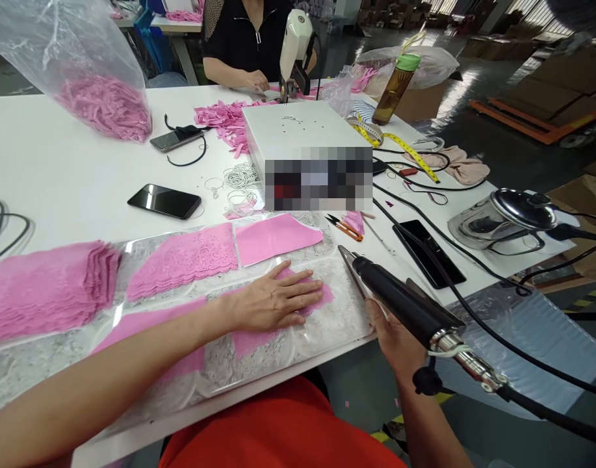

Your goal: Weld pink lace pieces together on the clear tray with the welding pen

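Observation:
My left hand lies flat with fingers stretched on a small pink fabric piece, pressing it against a clear plastic-covered template. Close by in the template lie a larger pink piece, a lace-patterned pink stack and a plain pink piece. My right hand is at the template's right edge, its thumb against a narrow metal blade-like piece. A black cylindrical tool with a hose fitting crosses in front and hides its fingers; whether the hand grips that tool cannot be told.
Thread snips, phones and a white box lie around. Black cables cross the right side near a shiny metal vessel. A co-worker sits opposite at a sewing machine.

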Tool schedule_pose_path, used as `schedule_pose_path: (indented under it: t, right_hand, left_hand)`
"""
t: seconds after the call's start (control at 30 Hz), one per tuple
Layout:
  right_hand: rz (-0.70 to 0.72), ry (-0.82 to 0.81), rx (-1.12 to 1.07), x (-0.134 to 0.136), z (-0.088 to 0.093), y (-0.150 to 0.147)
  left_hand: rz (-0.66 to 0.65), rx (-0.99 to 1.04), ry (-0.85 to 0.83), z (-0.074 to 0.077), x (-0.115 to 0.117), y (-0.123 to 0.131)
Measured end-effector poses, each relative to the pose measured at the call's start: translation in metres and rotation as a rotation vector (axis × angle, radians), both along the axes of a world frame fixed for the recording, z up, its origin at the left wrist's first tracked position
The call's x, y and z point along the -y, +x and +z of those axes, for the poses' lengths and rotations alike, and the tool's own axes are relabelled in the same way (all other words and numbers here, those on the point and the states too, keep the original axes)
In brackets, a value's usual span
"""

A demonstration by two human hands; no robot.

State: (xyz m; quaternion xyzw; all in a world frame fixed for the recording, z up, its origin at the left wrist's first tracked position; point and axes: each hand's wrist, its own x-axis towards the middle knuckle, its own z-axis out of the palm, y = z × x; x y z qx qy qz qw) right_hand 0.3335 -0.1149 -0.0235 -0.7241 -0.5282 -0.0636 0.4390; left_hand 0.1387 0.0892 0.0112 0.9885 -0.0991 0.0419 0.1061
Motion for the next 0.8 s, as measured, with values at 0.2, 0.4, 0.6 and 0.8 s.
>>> schedule_pose_path:
  t: [0.2, 0.4, 0.6, 0.8]
  right_hand:
    - [-0.069, 0.232, -0.310, -0.021, 0.018, -0.010]
    - [-0.151, 0.460, -0.487, -0.036, 0.001, -0.002]
    - [-0.214, 0.600, -0.387, -0.051, 0.003, 0.027]
    - [-0.236, 0.687, -0.533, -0.035, 0.041, 0.029]
  left_hand:
    - [0.001, -0.037, -0.011, -0.001, 0.000, -0.001]
    - [-0.005, -0.059, 0.006, -0.007, 0.002, -0.001]
    - [-0.007, -0.049, 0.019, -0.007, 0.002, 0.000]
    - [-0.004, -0.038, 0.023, -0.004, 0.004, 0.001]
